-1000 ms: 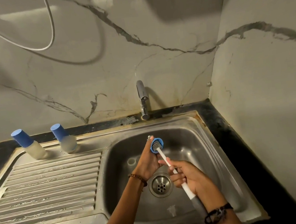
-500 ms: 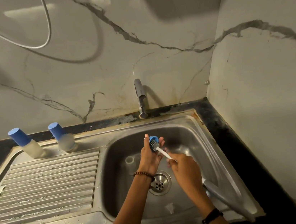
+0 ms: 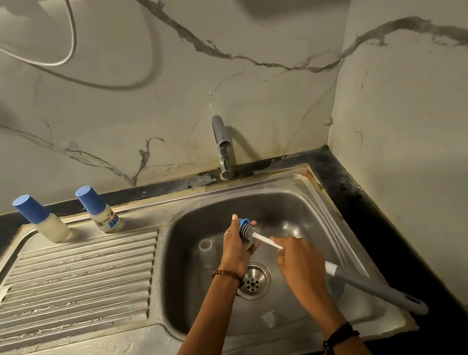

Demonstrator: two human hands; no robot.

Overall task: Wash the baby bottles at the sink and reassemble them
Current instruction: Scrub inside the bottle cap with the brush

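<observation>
Steel sink (image 3: 302,186), basin right, ribbed drainboard left. Tap (image 3: 222,146) at far edge, no water seen running. Two capped bottles (image 3: 50,219) (image 3: 98,210) upright at the drainboard's far edge, seemingly assembled; washed or waiting, cannot tell. Over the basin: right hand (image 3: 299,267) curled round the brush (image 3: 369,284) handle, bristle head against a blue bottle ring (image 3: 244,221). Left hand (image 3: 235,245) grips that ring. Small clear parts lie on the basin floor (image 3: 205,245) (image 3: 268,318). Judgement: mid-wash; rinsing and reassembly remain.
</observation>
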